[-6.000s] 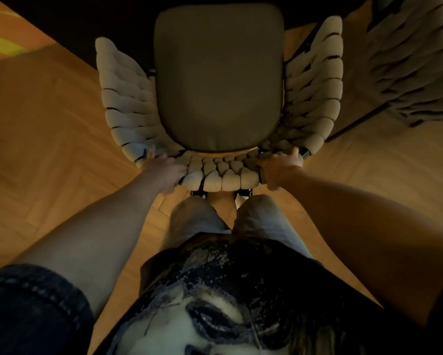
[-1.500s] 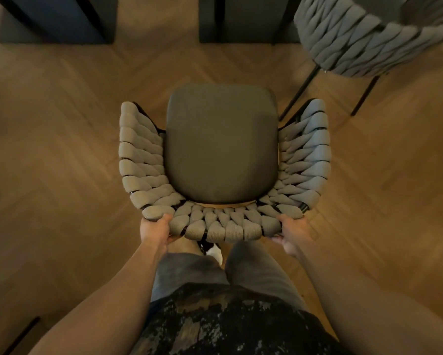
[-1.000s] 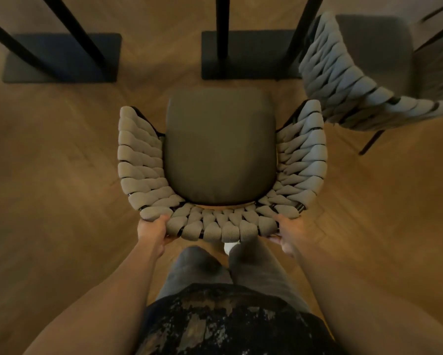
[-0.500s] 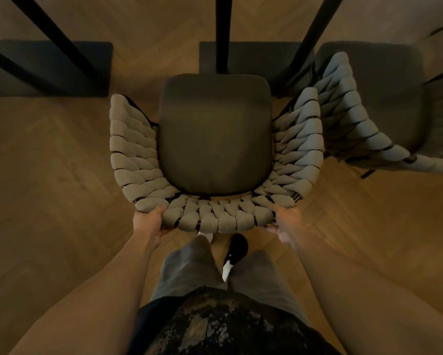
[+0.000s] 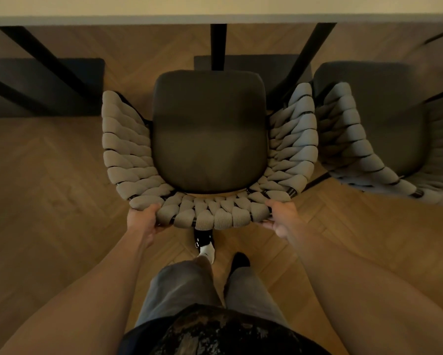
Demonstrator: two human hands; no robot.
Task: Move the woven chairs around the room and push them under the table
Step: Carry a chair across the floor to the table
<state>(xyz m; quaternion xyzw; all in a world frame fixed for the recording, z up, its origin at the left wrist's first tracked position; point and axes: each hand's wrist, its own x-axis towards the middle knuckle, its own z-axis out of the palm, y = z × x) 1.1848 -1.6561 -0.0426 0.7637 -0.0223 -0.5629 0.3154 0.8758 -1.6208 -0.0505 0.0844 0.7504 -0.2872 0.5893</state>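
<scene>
A woven chair (image 5: 210, 134) with thick beige cord wings and a dark seat cushion stands right in front of me. My left hand (image 5: 143, 221) grips the left end of its curved woven backrest. My right hand (image 5: 281, 216) grips the right end of the same backrest. The pale table (image 5: 215, 11) edge runs across the top of the view, and the seat's front lies close below it. A second woven chair (image 5: 369, 139) stands just to the right, its wing nearly touching the held chair.
Black slanted table legs (image 5: 307, 60) and an upright leg (image 5: 218, 44) rise from dark floor plates (image 5: 61, 85) beyond the seat. Herringbone wood floor (image 5: 41, 201) spreads to the left and right. My feet (image 5: 207, 249) are just behind the backrest.
The chair has travelled forward with both hands on its backrest, from open floor up to the table edge. The second chair now sits close at its right side.
</scene>
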